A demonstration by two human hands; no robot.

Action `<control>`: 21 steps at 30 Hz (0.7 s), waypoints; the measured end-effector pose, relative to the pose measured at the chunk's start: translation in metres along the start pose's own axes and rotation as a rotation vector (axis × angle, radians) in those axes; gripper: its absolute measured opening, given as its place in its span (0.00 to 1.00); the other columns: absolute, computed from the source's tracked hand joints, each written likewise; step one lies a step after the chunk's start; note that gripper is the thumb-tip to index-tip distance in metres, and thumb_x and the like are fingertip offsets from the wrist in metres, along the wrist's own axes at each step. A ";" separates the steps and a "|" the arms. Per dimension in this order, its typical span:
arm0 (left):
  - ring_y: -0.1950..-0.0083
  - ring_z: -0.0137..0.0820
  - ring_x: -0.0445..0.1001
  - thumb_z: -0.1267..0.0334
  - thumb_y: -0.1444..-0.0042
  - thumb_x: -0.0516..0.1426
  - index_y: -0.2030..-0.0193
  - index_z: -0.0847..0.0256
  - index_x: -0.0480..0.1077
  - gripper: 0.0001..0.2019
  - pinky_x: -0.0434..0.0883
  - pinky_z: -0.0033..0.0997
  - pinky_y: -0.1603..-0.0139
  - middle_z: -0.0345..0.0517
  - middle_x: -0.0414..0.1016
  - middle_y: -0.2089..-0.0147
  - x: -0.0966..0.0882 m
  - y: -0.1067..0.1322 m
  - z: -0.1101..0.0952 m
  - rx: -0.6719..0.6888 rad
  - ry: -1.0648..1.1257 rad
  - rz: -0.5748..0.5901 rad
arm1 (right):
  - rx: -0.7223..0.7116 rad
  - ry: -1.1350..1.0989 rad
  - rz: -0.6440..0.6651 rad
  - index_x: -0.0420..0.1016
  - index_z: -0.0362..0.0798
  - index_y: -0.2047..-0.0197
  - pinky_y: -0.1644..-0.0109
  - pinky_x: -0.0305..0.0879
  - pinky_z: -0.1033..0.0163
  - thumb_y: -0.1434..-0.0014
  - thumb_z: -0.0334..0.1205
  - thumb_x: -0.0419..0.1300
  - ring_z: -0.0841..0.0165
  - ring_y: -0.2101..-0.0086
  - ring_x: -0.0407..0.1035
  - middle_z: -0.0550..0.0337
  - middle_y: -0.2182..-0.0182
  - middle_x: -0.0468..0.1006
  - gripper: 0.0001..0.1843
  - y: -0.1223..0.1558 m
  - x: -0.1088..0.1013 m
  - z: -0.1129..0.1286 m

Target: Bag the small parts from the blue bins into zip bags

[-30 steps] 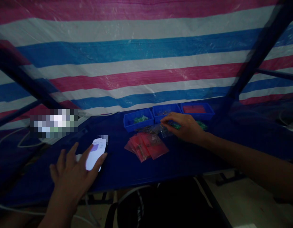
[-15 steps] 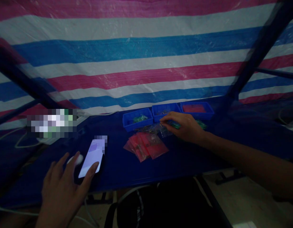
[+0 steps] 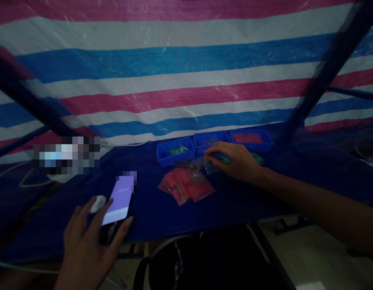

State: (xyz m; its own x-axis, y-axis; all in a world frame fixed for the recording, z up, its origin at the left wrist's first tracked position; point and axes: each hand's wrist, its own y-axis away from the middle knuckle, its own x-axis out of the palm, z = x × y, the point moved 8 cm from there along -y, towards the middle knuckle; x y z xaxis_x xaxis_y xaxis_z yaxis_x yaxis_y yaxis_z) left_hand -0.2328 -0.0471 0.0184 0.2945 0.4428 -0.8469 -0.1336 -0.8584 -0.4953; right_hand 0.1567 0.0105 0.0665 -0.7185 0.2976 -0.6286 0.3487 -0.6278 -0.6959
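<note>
My left hand [image 3: 89, 237] hovers at the near edge of the lit phone [image 3: 120, 199], its fingers spread and nothing held. The index fingertip is at the phone's left side; whether it touches I cannot tell. A small white rounded object [image 3: 98, 204] lies by the fingers. Across the table, my right hand [image 3: 236, 161] is pinched above clear plastic bags [image 3: 211, 166]; what sits between its fingertips is too small to make out. Fanned red plastic packets [image 3: 186, 185] lie in front of it. Green items [image 3: 257, 158] show partly behind the wrist.
Three blue trays stand along the back: a left tray [image 3: 176, 162] with green pieces, a middle tray [image 3: 198, 150] with small metal-looking pieces, and a right tray [image 3: 268, 148] with red packets. A cable [image 3: 23, 270] runs at the left. Blue frame posts [image 3: 310, 88] flank a striped sheet.
My left hand has shifted right, its thumb coming off the phone screen to the lower right edge. The phone's display has changed. My right hand has stayed nearly still.
</note>
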 end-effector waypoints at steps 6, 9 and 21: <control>0.21 0.58 0.50 0.46 0.38 0.57 0.30 0.41 0.62 0.29 0.50 0.68 0.23 0.42 0.47 0.20 0.006 0.002 -0.005 0.095 -0.029 -0.017 | -0.003 0.018 0.006 0.78 0.52 0.50 0.47 0.74 0.57 0.30 0.38 0.59 0.64 0.54 0.79 0.58 0.54 0.84 0.08 0.000 0.001 -0.001; 0.21 0.59 0.50 0.45 0.38 0.57 0.29 0.38 0.60 0.31 0.50 0.70 0.24 0.38 0.45 0.19 0.006 0.002 -0.003 0.096 -0.027 -0.020 | -0.004 0.018 0.006 0.78 0.51 0.50 0.48 0.74 0.57 0.30 0.38 0.60 0.63 0.54 0.79 0.57 0.54 0.84 0.08 0.000 0.001 -0.001; 0.22 0.60 0.51 0.45 0.40 0.58 0.29 0.37 0.60 0.32 0.51 0.69 0.24 0.39 0.49 0.20 0.004 0.000 -0.007 0.093 -0.012 -0.066 | 0.029 -0.004 0.028 0.78 0.52 0.50 0.47 0.73 0.55 0.30 0.38 0.59 0.63 0.53 0.78 0.58 0.54 0.84 0.09 0.000 0.002 -0.003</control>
State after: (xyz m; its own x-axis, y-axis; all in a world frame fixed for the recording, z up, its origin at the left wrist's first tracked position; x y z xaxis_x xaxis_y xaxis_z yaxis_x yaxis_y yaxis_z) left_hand -0.2253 -0.0474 0.0161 0.2941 0.5007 -0.8141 -0.2018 -0.8000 -0.5650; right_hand 0.1570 0.0130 0.0645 -0.7112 0.2771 -0.6461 0.3512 -0.6562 -0.6679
